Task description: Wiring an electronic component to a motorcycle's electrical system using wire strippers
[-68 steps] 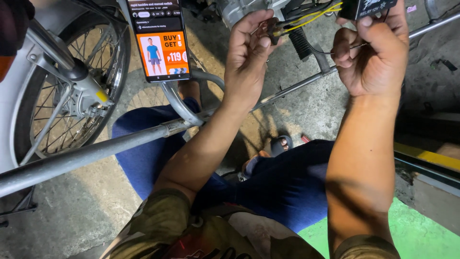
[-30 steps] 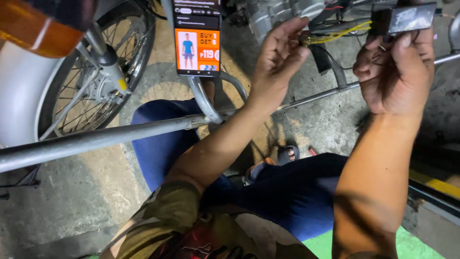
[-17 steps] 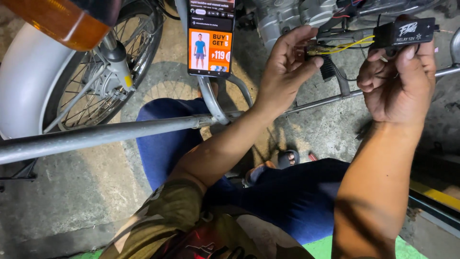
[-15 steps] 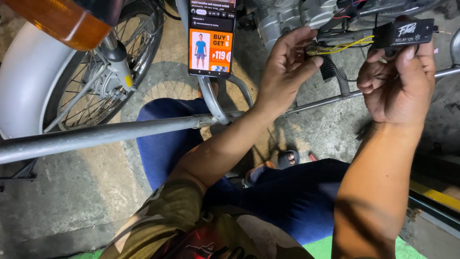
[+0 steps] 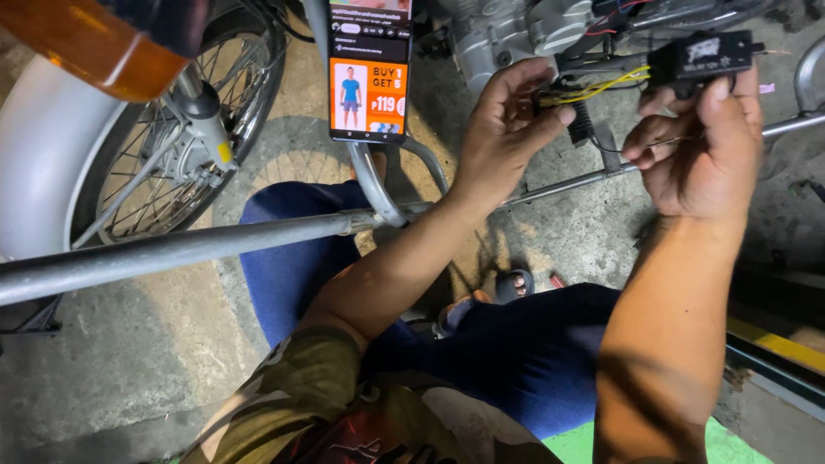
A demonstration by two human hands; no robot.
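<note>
hands: two, a left hand (image 5: 507, 129) and a right hand (image 5: 700, 146); black electrical module (image 5: 703, 57): one; yellow wires (image 5: 601, 86): at least two, exact count unclear; black connector (image 5: 550, 93): one; phone (image 5: 370, 69) with lit screen: one; spoked wheel (image 5: 176, 163): one; orange lamp lens (image 5: 82, 43): one; grey metal bar (image 5: 189, 249): one long; engine casing (image 5: 516, 34): one; sandalled foot (image 5: 507, 288): one

A rough, stained concrete floor (image 5: 129, 378) fills the scene under dim, warm artificial light. At the lower right a patch of the floor is painted green (image 5: 730, 442), edged by a yellow stripe (image 5: 778, 344). A spoked wheel (image 5: 163, 155) casts its shadow onto the concrete.
</note>
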